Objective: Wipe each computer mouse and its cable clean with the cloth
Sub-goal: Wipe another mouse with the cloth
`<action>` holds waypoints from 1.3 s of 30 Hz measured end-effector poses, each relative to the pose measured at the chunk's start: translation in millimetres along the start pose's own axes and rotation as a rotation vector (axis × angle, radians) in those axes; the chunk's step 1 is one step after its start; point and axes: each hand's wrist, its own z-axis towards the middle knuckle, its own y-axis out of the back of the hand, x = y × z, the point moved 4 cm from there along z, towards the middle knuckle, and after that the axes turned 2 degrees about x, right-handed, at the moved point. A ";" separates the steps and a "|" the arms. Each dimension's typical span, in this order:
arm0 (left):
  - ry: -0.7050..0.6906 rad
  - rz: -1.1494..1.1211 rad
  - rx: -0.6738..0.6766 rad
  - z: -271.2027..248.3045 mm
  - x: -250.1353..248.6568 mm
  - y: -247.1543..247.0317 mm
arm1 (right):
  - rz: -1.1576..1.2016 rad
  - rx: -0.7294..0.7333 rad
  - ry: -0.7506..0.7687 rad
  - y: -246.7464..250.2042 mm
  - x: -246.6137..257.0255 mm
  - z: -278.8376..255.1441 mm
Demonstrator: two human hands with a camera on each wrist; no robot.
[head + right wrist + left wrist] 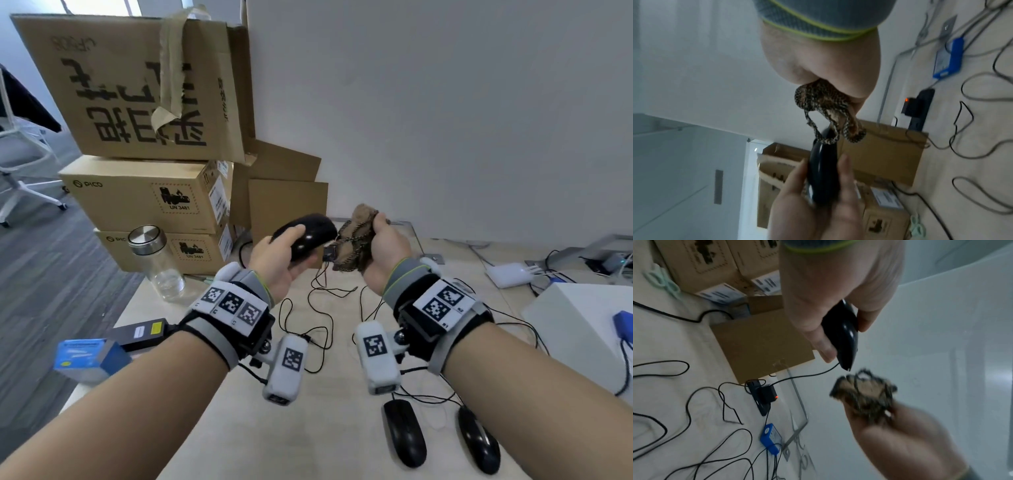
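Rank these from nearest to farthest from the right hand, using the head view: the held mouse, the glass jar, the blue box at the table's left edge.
1. Held mouse: just left of the right hand, in the left hand.
2. Glass jar: farther left, standing by the cartons.
3. Blue box: farthest, at the near-left table edge.

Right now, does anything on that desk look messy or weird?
Yes: the thin black cables lie in tangled loops across the table instead of coiled. The top cardboard box has tape peeling off and hanging loose. The left hand holds one mouse; the right hand grips the cloth.
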 end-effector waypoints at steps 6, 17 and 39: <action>0.009 -0.094 0.181 -11.9 11.5 -34.5 | -0.860 0.085 0.566 -37.1 -8.1 -26.4; -0.032 0.021 0.269 -8.1 -5.3 -21.5 | -0.820 0.175 0.693 -27.4 0.4 -20.5; -0.299 0.631 0.386 -14.7 -23.9 4.3 | 0.138 0.367 -0.418 -17.3 -32.8 -27.6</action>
